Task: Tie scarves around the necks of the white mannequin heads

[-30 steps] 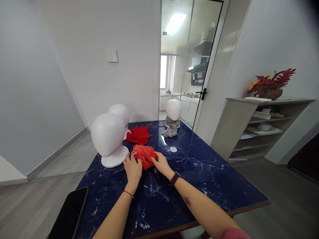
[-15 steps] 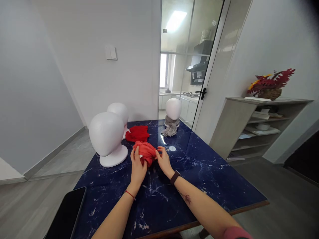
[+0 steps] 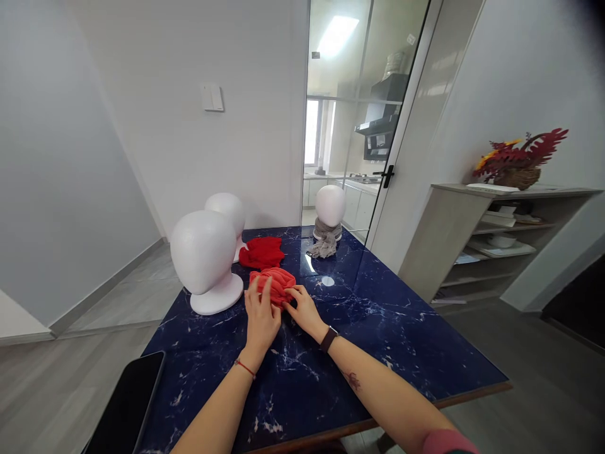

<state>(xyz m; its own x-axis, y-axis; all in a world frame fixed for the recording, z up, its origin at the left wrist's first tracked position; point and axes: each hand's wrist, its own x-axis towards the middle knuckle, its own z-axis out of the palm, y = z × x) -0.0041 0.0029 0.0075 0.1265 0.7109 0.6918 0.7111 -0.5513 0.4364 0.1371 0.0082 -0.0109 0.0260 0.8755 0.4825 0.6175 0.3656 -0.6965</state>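
A bunched orange-red cloth (image 3: pixel 273 283) lies on the dark blue marble table (image 3: pixel 378 334). My left hand (image 3: pixel 261 318) rests against its near side with the fingers laid up over it. My right hand (image 3: pixel 303 309) touches its right side, fingers curled onto the fabric. Just left of the cloth stands a large white mannequin head (image 3: pixel 204 258). Behind that head is a second white head (image 3: pixel 227 214), and a darker red cloth (image 3: pixel 261 251) lies in a heap beside it.
A third white head (image 3: pixel 329 207) with a grey scarf (image 3: pixel 324 243) round its base stands at the table's far edge. A black phone (image 3: pixel 125 407) lies at the near left corner. A glass door is behind the table and a shelf unit (image 3: pixel 477 239) with a flower basket to the right.
Both hands lifted the orange-red cloth slightly, then brought it back down on the table, a little flatter and more compact. The camera shifted slightly.
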